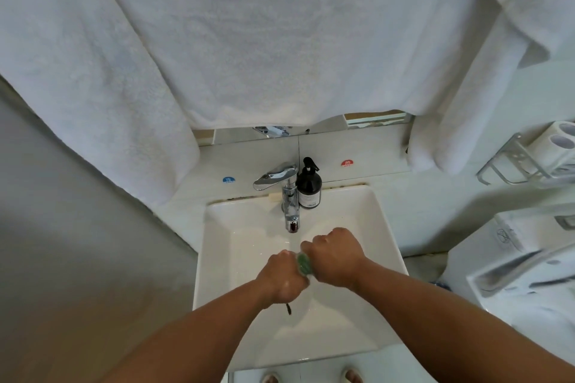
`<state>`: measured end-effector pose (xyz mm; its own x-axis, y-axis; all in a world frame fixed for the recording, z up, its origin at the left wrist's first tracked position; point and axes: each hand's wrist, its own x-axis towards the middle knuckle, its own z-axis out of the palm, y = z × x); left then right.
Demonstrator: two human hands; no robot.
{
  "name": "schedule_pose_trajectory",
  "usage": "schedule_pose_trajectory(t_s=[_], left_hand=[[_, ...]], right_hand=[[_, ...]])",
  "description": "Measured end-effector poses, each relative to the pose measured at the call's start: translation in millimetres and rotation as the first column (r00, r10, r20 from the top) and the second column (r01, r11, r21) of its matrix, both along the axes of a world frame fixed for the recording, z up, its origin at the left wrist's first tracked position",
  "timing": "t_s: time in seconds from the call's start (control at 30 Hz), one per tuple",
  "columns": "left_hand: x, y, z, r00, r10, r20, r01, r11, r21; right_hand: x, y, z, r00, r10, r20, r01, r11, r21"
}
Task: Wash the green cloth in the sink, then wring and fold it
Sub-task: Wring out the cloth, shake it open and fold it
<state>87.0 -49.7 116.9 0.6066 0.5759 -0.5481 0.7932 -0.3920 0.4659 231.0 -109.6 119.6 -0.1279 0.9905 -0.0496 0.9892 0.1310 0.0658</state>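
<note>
The green cloth [302, 264] is twisted into a tight roll, and only a short green stretch shows between my two fists. My left hand [284, 278] grips one end and my right hand [334, 255] grips the other, both held over the white sink [217, 258] below the chrome tap [287, 196]. A thin dark strand hangs from under my left hand. Most of the cloth is hidden inside my fingers.
A dark soap pump bottle [309, 185] stands just right of the tap. Large white towels [249, 40] hang over the mirror above the sink. A metal rack with rolled towels [535, 155] is on the right wall. A grey wall lies left.
</note>
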Motion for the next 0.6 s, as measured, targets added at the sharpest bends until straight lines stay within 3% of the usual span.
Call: schedule_pose_trajectory(t_s=[0.03,0.1,0.17,0.23,0.37,0.4,0.43,0.5,0.53,0.57,0.6], left_hand=[[0,-5,1,0.986,0.156,0.054,-0.146,0.976,-0.159],[-2,-13,3,0.891,0.446,0.088,-0.353,0.801,-0.484],[-7,-13,6,0.831,0.549,0.085,-0.351,0.638,-0.685],[-11,-5,14,0.853,0.513,0.094,-0.250,0.560,-0.790],[-15,24,34,0.956,0.289,0.056,-0.107,0.517,-0.849],[-16,28,38,0.972,0.230,0.053,-0.094,0.584,-0.807],[-16,31,40,0.983,0.170,0.066,-0.076,0.709,-0.701],[-16,36,38,0.989,0.023,0.144,0.023,0.950,-0.312],[-16,39,36,0.972,-0.077,0.223,0.099,0.991,-0.087],[-17,42,34,0.930,-0.198,0.309,0.170,0.979,0.116],[-17,46,32,0.868,-0.319,0.380,0.221,0.934,0.280]], right_hand=[[3,1,1,1.000,0.026,0.000,-0.026,1.000,0.005],[8,4,-1,0.996,0.087,0.003,-0.087,0.995,0.043],[8,5,0,0.989,0.147,0.011,-0.147,0.980,0.136],[7,6,1,0.987,0.158,0.002,-0.153,0.956,0.251],[5,0,1,0.971,0.109,-0.213,-0.023,0.930,0.367],[5,-5,3,0.943,0.050,-0.329,0.064,0.944,0.325],[4,-11,6,0.879,-0.049,-0.475,0.189,0.950,0.251],[-5,-26,9,0.612,-0.287,-0.737,0.406,0.914,-0.019],[-10,-31,9,0.391,-0.400,-0.829,0.454,0.867,-0.205],[-13,-35,9,0.074,-0.513,-0.855,0.427,0.791,-0.438],[-17,-36,9,-0.271,-0.591,-0.760,0.278,0.707,-0.650]])
